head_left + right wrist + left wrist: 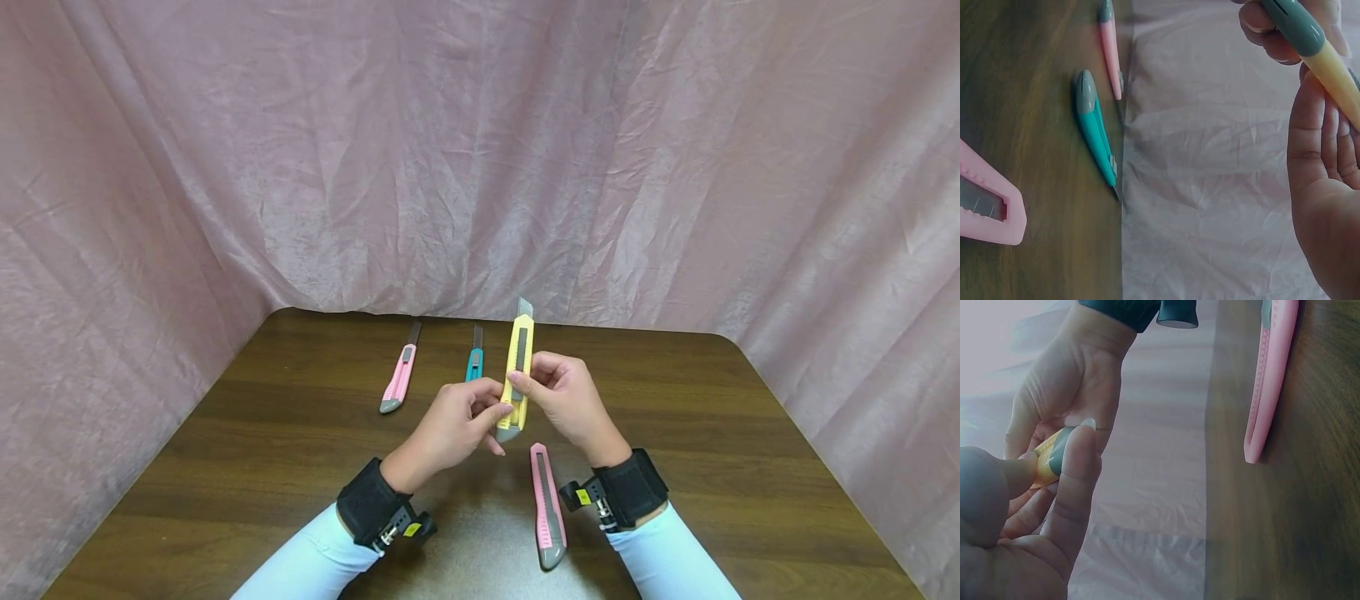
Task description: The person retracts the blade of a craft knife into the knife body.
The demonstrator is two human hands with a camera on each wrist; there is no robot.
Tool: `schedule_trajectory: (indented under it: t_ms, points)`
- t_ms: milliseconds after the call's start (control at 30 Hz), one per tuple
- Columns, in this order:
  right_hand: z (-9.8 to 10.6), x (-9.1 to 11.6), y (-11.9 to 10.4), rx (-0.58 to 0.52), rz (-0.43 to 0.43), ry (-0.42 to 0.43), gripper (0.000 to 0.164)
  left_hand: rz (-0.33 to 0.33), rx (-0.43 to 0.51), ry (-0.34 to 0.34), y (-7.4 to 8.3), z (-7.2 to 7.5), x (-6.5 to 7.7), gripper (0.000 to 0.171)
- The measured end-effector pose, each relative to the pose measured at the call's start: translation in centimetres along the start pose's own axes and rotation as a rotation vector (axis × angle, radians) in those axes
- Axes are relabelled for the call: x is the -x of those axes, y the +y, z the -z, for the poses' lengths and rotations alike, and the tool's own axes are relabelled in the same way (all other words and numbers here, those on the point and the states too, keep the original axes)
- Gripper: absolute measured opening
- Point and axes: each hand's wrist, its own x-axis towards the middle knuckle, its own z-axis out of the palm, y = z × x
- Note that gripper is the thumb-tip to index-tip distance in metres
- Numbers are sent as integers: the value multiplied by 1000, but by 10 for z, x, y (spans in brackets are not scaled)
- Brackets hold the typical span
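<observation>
Both hands hold a yellow box cutter (pixel 521 342) upright above the table, its blade (pixel 525 307) sticking out at the top. Low on its body, beside the grey end, the left hand (pixel 453 423) pinches it between thumb and fingers. The right hand (pixel 576 404) grips it from the other side, with its thumb across the front and fingers behind. In the left wrist view, the grey end cap (pixel 1058 451) shows between the left fingers. From the right wrist, the yellow body (pixel 1334 78) runs down along the right fingers.
On the brown wooden table (pixel 712 467), a pink box cutter (pixel 398 379) and a teal one (pixel 475 364) lie toward the back with blades out. Another pink cutter (pixel 541 492) lies near the front, blade not showing. A pink curtain (pixel 450 167) hangs behind.
</observation>
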Motion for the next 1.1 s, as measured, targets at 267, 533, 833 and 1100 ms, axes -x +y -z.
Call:
schedule_trajectory:
  t_ms: [267,533,833,1100]
  points:
    - [-1,-1,1,7,4,-3,13,-4,3,-1,-1,1,0,19]
    - [-1,-1,-1,-18,-25,1,15,-7,10,-1,0,1,0,24]
    - [-1,-1,0,-45,-25,-25,16,0,-18,11,0,2,0,18]
    - [1,-2,1,-61,-53,-43,17,21,29,-23,-1,3,-1,19]
